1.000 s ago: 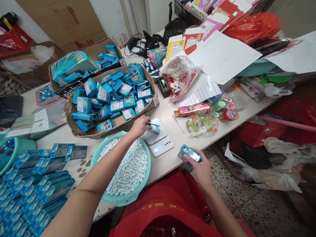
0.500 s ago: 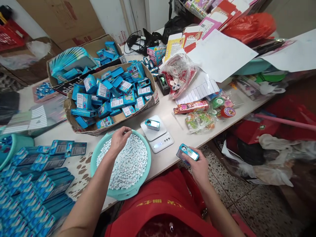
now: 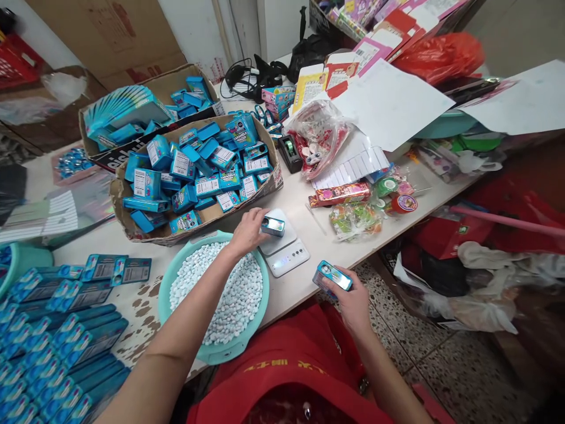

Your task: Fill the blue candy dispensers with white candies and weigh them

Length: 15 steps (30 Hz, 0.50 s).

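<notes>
Box [image 3: 334, 275] right of centre: my right hand [image 3: 355, 299] pinches it. Mid-frame, at another box [image 3: 273, 226], my left hand's [image 3: 249, 233] grip I can't tell.

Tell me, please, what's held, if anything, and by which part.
The right hand holds a blue box by its right end. Whether the left hand grips the box at the scale is unclear.

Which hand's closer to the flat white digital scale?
Left. Left hand: at the left edge of the scale; right hand: farther right, holding a blue rectangular box.
</notes>
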{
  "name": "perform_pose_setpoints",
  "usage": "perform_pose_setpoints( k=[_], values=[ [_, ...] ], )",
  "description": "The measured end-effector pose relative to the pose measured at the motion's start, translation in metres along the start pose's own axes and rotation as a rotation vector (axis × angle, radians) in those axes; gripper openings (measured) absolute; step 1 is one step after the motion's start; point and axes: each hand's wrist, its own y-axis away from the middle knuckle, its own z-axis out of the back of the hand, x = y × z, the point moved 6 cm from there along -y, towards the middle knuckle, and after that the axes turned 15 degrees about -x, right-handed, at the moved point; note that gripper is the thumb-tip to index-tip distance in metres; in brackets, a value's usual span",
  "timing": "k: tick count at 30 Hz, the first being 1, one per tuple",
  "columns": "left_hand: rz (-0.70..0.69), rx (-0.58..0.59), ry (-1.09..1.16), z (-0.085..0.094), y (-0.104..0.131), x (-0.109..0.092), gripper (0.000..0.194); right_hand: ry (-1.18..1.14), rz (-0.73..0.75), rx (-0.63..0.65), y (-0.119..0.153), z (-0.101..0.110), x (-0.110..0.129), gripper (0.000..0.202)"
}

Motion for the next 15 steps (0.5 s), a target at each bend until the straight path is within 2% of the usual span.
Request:
perform_pose_setpoints(
  k=[3,5,6,7,9,12,14,15],
  values=[
    [0.003,0.112,-0.073,-0.017,-0.008,-0.007,0.044,0.001,-0.006,0.013,-0.001,-0.002,0.003,0.05],
    [0.071,0.088,-0.078,-0.011,-0.004,-0.006,0.033,0.009,0.002,0.031,-0.001,-0.006,0.009,0.05],
    [0.111,0.032,-0.054,-0.001,0.001,-0.005,0.032,0.015,0.014,0.042,0.0,-0.009,0.014,0.049],
    [0.153,-0.046,-0.02,0.015,0.01,-0.002,0.033,0.022,0.029,0.058,0.0,-0.013,0.018,0.048],
    [0.262,-0.237,0.036,0.058,0.04,0.008,0.038,0.022,0.067,0.097,-0.001,-0.026,0.029,0.046],
    [0.57,-0.451,-0.125,0.13,0.112,0.045,0.049,-0.009,0.141,0.156,-0.004,-0.054,0.045,0.045],
    [0.894,-0.46,-0.376,0.167,0.172,0.082,0.06,-0.04,0.217,0.194,-0.008,-0.079,0.055,0.044],
    [1.028,-0.418,-0.466,0.177,0.2,0.101,0.066,-0.054,0.261,0.214,-0.01,-0.093,0.06,0.043]
  ],
)
